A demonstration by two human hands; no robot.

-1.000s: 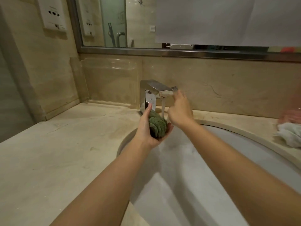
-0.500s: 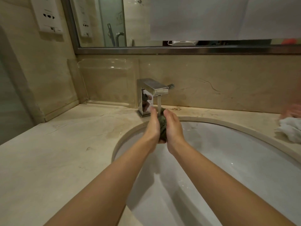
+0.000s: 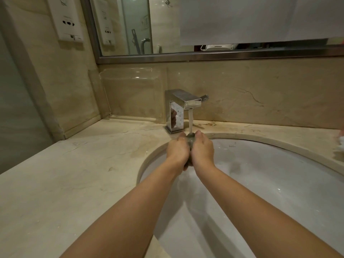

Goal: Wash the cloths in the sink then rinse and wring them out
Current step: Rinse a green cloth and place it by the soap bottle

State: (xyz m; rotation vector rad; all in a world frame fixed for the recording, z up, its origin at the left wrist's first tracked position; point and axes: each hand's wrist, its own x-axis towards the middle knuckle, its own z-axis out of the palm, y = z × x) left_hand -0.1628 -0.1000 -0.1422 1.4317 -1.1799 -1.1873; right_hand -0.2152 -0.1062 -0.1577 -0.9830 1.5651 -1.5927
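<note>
A small green cloth (image 3: 191, 140) is bunched between my two hands, over the back of the white oval sink (image 3: 260, 164). My left hand (image 3: 177, 150) and my right hand (image 3: 202, 150) both grip it from either side, so only a dark strip of it shows between them. Water runs from the square chrome tap (image 3: 183, 107) straight down onto the cloth.
The marble counter (image 3: 74, 174) stretches to the left of the sink. A clear plastic tray (image 3: 134, 94) leans against the back wall beside the tap. The edge of a white cloth (image 3: 341, 144) lies at the far right. A mirror hangs above.
My right hand left the tap lever and closed onto the cloth held in my left hand. Water now runs over the cloth pressed between both hands.
</note>
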